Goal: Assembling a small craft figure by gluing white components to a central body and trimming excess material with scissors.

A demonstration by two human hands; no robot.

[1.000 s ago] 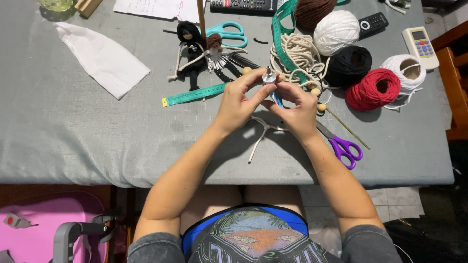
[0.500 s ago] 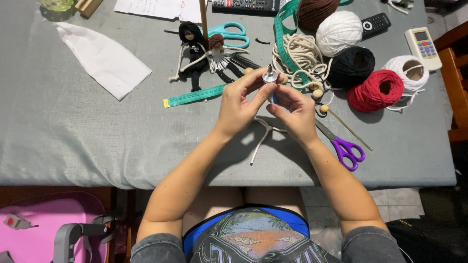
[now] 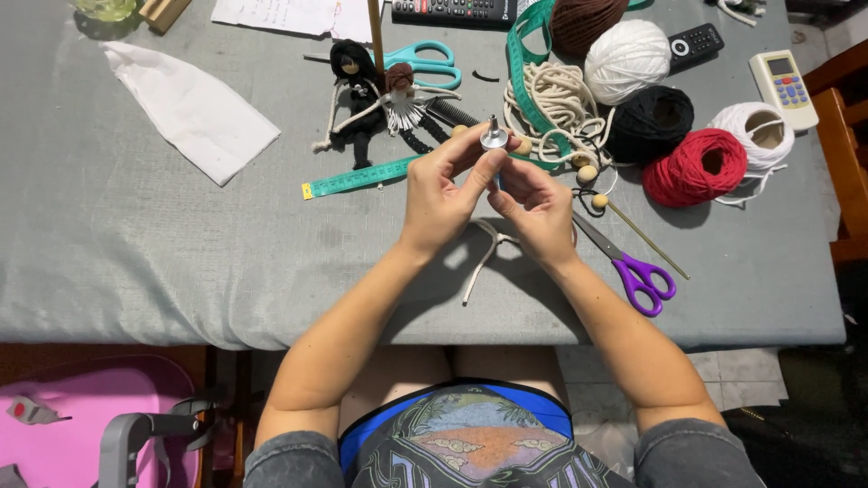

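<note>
Grey cloth covers the table (image 3: 163,262). Above the right hand (image 3: 541,210) lie round yarn balls, the red one (image 3: 694,166) nearest. Below both hands lies a white knotted cord (image 3: 488,248). The left hand (image 3: 443,194) pinches a small silver metal funnel-shaped piece (image 3: 494,137); the right hand's fingertips grip something small just beneath it.

Silver funnel-shaped piece (image 3: 494,137) perhaps higher.
</note>
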